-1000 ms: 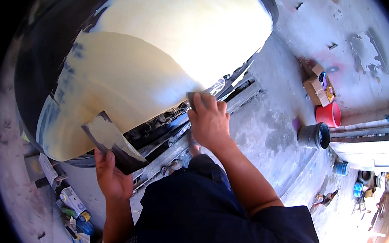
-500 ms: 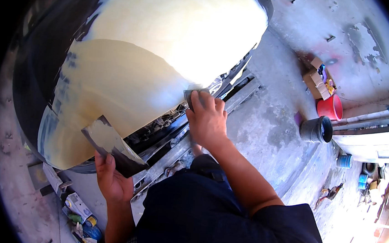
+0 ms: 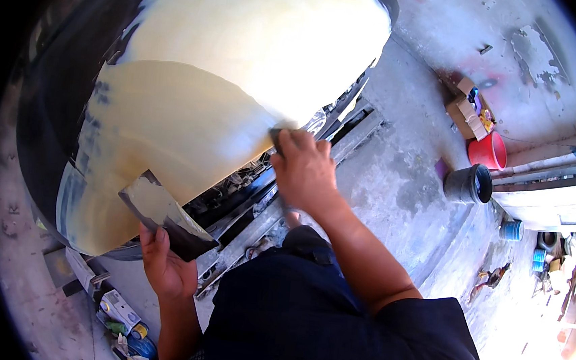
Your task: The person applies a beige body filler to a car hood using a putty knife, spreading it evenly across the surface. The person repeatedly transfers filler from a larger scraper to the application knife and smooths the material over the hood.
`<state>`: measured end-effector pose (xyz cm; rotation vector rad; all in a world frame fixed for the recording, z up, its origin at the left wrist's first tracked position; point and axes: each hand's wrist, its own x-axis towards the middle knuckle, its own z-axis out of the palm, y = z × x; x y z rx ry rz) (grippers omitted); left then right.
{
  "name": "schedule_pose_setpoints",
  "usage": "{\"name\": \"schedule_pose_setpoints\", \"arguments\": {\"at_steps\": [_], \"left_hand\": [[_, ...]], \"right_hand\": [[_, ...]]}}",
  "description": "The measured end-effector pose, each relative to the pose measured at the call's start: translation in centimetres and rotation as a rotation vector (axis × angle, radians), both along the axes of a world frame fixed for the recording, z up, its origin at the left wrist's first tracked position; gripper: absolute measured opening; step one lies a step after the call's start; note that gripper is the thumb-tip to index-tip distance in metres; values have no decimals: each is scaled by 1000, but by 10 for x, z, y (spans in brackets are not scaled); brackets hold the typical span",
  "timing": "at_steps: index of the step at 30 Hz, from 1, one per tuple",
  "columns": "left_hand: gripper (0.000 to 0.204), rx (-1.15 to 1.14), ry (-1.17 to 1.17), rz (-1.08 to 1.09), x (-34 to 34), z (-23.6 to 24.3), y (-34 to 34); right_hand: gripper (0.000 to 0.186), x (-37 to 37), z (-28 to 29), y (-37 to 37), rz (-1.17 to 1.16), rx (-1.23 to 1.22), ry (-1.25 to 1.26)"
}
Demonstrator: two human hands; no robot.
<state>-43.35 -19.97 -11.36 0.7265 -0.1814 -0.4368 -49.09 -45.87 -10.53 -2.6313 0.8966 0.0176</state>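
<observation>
A car hood coated in pale yellow filler fills the upper left, with a bare dark part at its far left. My left hand grips a dark flat mixing board smeared with pale filler, held tilted over the hood's near edge. At the hood's right edge my right hand is closed on a small dark spreader, which touches the coated surface. My fingers hide part of the spreader, and its edge is blurred by motion.
Below the hood edge, the front engine parts and a metal crossbar are exposed. On the right stand a cardboard box, a red bucket and a black bucket. Boxes and bags lie at the lower left.
My right hand has shifted slightly left and down along the hood edge, turning the spreader. My left hand and the board have stayed almost still.
</observation>
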Motion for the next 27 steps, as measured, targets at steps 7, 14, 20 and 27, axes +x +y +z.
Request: {"name": "schedule_pose_setpoints", "arguments": {"at_steps": [7,14,20,27], "left_hand": [[45,-33,-73,-76,1,1,-2],[46,-15,-70,-32,-8,3,11],[45,3,-39,-19,-14,1,14],[45,-32,-77,-49,-15,10,11]], "right_hand": [[50,-16,-20,34,103,-58,-173],[48,-13,-7,-19,-37,13,-131],[51,-14,-14,43,94,37,-136],[47,-24,-25,-7,-77,7,-247]]}}
